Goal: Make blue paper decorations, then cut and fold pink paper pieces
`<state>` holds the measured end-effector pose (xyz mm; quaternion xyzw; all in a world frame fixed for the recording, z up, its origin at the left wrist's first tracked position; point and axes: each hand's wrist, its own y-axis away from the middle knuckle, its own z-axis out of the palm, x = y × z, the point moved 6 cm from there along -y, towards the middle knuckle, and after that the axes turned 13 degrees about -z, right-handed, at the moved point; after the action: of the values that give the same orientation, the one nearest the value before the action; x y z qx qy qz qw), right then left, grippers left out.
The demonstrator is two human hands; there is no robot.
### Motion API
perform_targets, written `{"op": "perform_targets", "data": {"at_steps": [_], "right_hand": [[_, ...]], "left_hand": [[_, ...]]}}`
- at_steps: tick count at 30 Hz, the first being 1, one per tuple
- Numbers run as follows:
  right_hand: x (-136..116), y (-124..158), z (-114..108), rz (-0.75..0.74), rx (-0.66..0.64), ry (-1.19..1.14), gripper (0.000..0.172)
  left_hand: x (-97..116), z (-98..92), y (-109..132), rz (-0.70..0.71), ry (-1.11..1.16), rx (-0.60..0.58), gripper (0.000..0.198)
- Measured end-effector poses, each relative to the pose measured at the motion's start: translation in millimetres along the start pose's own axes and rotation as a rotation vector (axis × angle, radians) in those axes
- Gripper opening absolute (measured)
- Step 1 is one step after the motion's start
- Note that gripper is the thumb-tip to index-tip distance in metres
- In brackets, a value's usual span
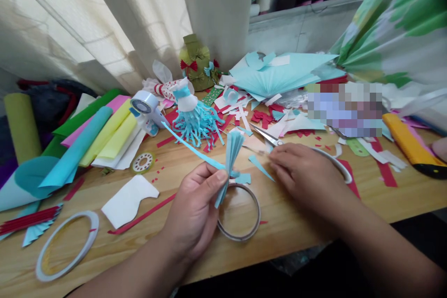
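The left hand (197,200) pinches a narrow, pleated bunch of light-blue paper (233,153) between thumb and fingers. The bunch stands nearly upright in this grip, fanning out above the thumb and tapering to an end below it. A long, thin light-blue paper strip (195,150) meets the bunch at the thumb and reaches out ahead and left of that hand.

The right hand (303,172) is to the right of the bunch and apart from it, its fingers drawn together; I cannot tell whether they hold anything. Silver scissor blades (267,136) show just ahead of its fingertips, and a light-blue paper triangle (261,167) lies just left of them on the pale wooden table (282,230).

Just right of the left hand, below the bunch, lies a thin brown-grey ring (240,238). Left of that hand are a long red paper strip (146,215) and a white curved-edged sheet (127,202).
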<state>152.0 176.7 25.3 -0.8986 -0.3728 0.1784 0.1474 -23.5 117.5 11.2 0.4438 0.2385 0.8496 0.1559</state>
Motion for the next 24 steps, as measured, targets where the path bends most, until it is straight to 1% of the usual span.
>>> {"op": "perform_targets", "data": {"at_steps": [2, 3, 5, 7, 8, 10, 11, 14, 16, 19, 22, 24], "right_hand": [[0.8, 0.9, 1.3, -0.001, -0.027, -0.002, 0.012], [0.2, 1.1, -0.9, 0.008, -0.004, -0.01, 0.014], [-4.7, 0.8, -9.5, 0.004, 0.096, -0.077, 0.015], [-14.5, 0.2, -18.1, -0.034, 0.206, -0.243, 0.007], [-20.8, -0.2, -20.7, -0.061, 0.239, -0.349, 0.005], [-33.2, -1.5, -21.9, -0.092, 0.261, -0.533, 0.018], [-38.5, -2.2, -21.1, -0.091, 0.262, -0.597, 0.021], [-49.2, -4.9, -16.1, -0.074, 0.256, -0.709, 0.022], [-52.7, -6.6, -14.4, -0.081, 0.275, -0.73, 0.021], [-55.3, -7.7, -15.7, -0.107, 0.33, -0.702, 0.021], [-59.0, -5.9, -18.9, -0.163, 0.386, -0.615, 0.023], [-63.0, -3.5, -20.0, -0.225, 0.407, -0.511, 0.026]], "left_hand": [[-0.2, 0.0, -0.4, 0.001, -0.02, 0.003, 0.007], [-0.2, -0.1, -0.5, 0.002, -0.029, 0.003, 0.007], [-0.2, 0.0, -0.8, 0.003, -0.044, 0.001, 0.007], [-0.4, 1.0, -1.1, 0.0, -0.058, -0.011, 0.008], [-0.5, 1.5, -1.3, -0.002, -0.063, -0.015, 0.008], [-0.9, 2.3, -1.5, -0.006, -0.071, -0.023, 0.009], [-1.1, 2.6, -1.6, -0.006, -0.074, -0.024, 0.009], [-1.5, 3.0, -1.7, -0.003, -0.069, -0.025, 0.008], [-1.9, 3.2, -1.8, -0.005, -0.062, -0.026, 0.009], [-2.1, 3.2, -2.1, -0.001, -0.06, -0.02, 0.01], [-1.9, 2.6, -2.2, 0.007, -0.052, -0.017, 0.01], [-2.3, 2.0, -2.3, 0.004, -0.049, -0.018, 0.012]]}}
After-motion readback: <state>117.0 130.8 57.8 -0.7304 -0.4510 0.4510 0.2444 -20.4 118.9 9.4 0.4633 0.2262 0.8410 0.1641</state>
